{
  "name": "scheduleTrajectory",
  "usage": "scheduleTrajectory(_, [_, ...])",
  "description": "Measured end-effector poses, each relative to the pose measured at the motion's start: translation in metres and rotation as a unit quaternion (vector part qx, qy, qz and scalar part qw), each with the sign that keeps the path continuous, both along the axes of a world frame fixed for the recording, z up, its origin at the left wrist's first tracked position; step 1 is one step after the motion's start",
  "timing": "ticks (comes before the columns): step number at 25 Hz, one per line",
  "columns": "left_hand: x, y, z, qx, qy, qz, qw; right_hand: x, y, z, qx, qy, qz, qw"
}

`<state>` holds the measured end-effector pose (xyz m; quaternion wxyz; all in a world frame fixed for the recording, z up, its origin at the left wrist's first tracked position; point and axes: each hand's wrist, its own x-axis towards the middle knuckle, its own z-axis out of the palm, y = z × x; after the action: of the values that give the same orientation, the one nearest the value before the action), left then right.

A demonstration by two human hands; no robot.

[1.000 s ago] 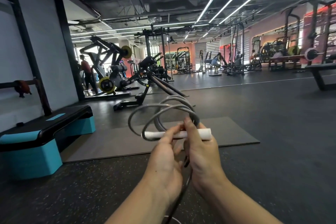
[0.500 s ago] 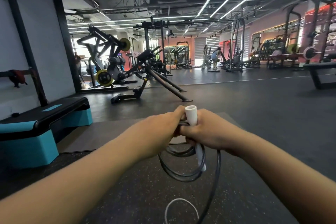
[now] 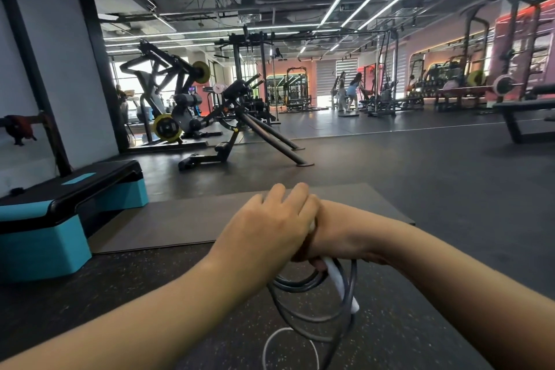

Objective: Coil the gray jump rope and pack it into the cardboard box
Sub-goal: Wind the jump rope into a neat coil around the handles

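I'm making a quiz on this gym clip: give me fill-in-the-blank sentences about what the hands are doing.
1. The right hand grips a white ____ of the jump rope.
2. The rope's gray loops hang ____ the hands.
3. The left hand lies over the ____ hand.
4. A teal and black ____ stands at the left.

Missing words: handle; below; right; step platform

The left hand [image 3: 264, 228] covers most of the right hand [image 3: 339, 234], hiding its grip. At six o'clock, the gray jump rope [image 3: 312, 303] runs off the frame's bottom edge.
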<state>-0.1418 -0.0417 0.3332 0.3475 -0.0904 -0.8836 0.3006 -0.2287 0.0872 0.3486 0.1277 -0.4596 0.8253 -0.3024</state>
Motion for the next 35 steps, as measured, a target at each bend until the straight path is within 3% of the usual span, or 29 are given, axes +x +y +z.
scheduleTrajectory(3, [0.003,-0.001,-0.004,0.025,-0.005,0.048,0.999,-0.003,0.001,-0.006,-0.001,-0.007,-0.025,1.0])
scheduleTrajectory(7, [0.003,-0.002,-0.001,0.085,0.009,0.122,0.989,-0.006,0.01,-0.01,-0.001,0.055,-0.04,0.998])
scheduleTrajectory(10, [0.007,0.017,0.008,0.038,-0.034,0.236,0.97,-0.005,0.008,-0.013,0.023,0.141,-0.006,0.99])
scheduleTrajectory(13, [0.004,0.032,0.018,0.009,-0.106,0.17,0.98,-0.004,0.006,-0.011,0.032,0.208,0.009,0.978])
scheduleTrajectory(17, [0.001,0.009,0.023,0.032,-0.19,0.151,0.97,-0.009,0.019,-0.014,0.026,0.198,0.042,0.979])
scheduleTrajectory(20, [0.01,-0.009,0.028,0.015,-0.188,0.16,0.969,-0.018,0.037,0.001,0.02,0.136,0.059,0.989])
scheduleTrajectory(23, [0.016,-0.021,0.031,0.024,-0.133,0.197,0.971,-0.029,0.045,0.012,0.007,0.094,0.045,0.994])
scheduleTrajectory(25, [0.02,-0.029,0.035,0.042,-0.091,0.231,0.968,-0.033,0.047,0.009,-0.11,-0.097,0.012,0.989])
scheduleTrajectory(27, [0.025,-0.031,0.037,0.053,-0.06,0.253,0.964,-0.022,0.044,0.003,-0.202,-0.358,0.01,0.911])
scheduleTrajectory(28, [0.026,-0.029,0.038,0.054,-0.053,0.257,0.964,-0.014,0.039,0.0,-0.225,-0.425,0.002,0.877])
scheduleTrajectory(29, [0.027,-0.024,0.038,0.049,-0.049,0.259,0.963,-0.006,0.031,-0.005,-0.235,-0.455,-0.028,0.859])
scheduleTrajectory(32, [0.023,-0.006,0.033,0.04,-0.057,0.259,0.963,0.016,-0.001,-0.022,-0.284,-0.407,-0.126,0.859])
scheduleTrajectory(35, [0.019,-0.001,0.03,0.046,-0.077,0.271,0.958,0.024,-0.026,-0.031,-0.37,-0.427,-0.177,0.806])
